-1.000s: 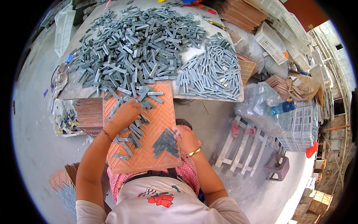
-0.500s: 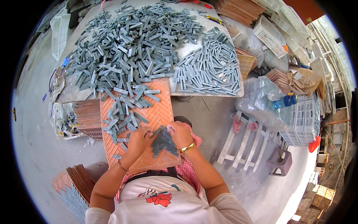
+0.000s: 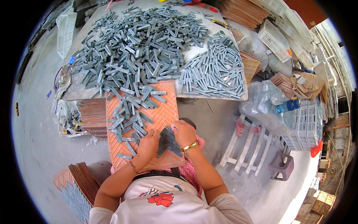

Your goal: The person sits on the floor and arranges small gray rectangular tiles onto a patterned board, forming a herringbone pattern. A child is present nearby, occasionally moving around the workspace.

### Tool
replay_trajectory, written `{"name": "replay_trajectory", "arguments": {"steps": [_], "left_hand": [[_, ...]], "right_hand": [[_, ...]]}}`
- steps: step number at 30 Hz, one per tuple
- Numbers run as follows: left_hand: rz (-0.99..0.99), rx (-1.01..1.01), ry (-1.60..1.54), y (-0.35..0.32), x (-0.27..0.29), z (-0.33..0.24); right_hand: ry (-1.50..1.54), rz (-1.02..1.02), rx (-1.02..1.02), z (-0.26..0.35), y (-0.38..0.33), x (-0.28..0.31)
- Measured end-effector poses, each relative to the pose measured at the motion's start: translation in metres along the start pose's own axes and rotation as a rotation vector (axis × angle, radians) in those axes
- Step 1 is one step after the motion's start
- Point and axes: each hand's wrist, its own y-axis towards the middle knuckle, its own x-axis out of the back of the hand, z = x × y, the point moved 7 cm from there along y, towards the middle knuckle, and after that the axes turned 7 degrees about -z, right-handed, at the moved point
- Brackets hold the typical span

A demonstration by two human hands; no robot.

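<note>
Down from the loose strips (image 3: 128,108) on the tray's left side, the person's left hand (image 3: 149,143) has come across to the dark herringbone patch (image 3: 168,143), which lies in the near right part of the orange grooved tray (image 3: 167,108). Meanwhile the right hand (image 3: 185,133) has stayed at the patch's far right edge. Both hands now bend over the same spot, so I'd judge the work has passed from picking up strips to setting them in place. Fingers are curled in on each side; from where I stand they hide their own tips, so I can't tell whether either hand grips a strip. Most grooves to the patch's far side remain bare. Beyond the tray's far edge, a big heap of grey strips (image 3: 141,44) covers the counter (image 3: 76,91).
</note>
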Motion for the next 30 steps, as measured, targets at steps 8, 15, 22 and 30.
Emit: {"name": "replay_trajectory", "arguments": {"steps": [8, 15, 22, 30], "left_hand": [[-0.181, -0.156, 0.059, 0.041, 0.048, 0.009], [0.045, -0.254, 0.190, 0.057, 0.042, 0.029], [0.172, -0.206, 0.202, 0.071, 0.040, 0.041], [0.194, -0.196, 0.364, 0.078, 0.034, 0.034]], "right_hand": [[0.070, 0.030, 0.000, -0.009, 0.011, 0.000], [-0.036, 0.383, -0.103, -0.021, -0.003, 0.000], [-0.116, 0.305, -0.042, -0.017, -0.005, -0.008], [-0.004, -0.125, 0.068, 0.015, 0.093, -0.017]]}}
